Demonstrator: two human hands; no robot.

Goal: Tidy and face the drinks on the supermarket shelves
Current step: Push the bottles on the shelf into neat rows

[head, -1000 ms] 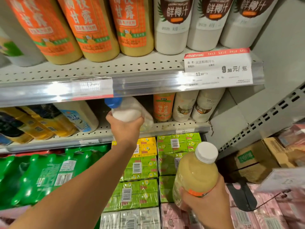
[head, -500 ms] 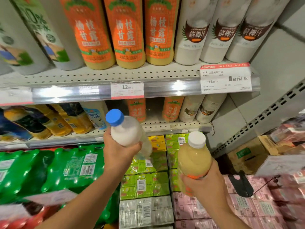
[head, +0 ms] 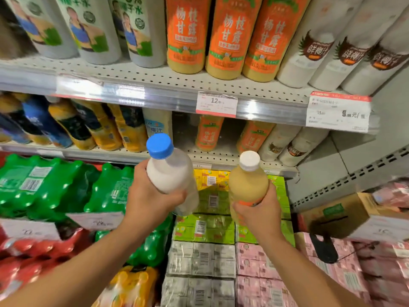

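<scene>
Since the earlier frames the left hand (head: pixel 152 202) had drawn the white bottle (head: pixel 170 176) back out of the middle shelf (head: pixel 124 151) and lowered it beside the yellow one, both now held in front of the shelves. The left hand gripped the white bottle round its lower body; it had a blue cap, a milky fill, and leaned slightly left. The right hand (head: pixel 259 216) clasped the yellow bottle (head: pixel 247 185) at its base, upright, white-capped, with an orange label edge showing. On the top shelf (head: pixel 177 80) stood three orange-labelled bottles (head: pixel 230 36), three white coconut bottles (head: pixel 336 47) and three pale bottles (head: pixel 90 29) with a figure on them. Two orange bottles (head: pixel 209 131) stood on the middle shelf.
</scene>
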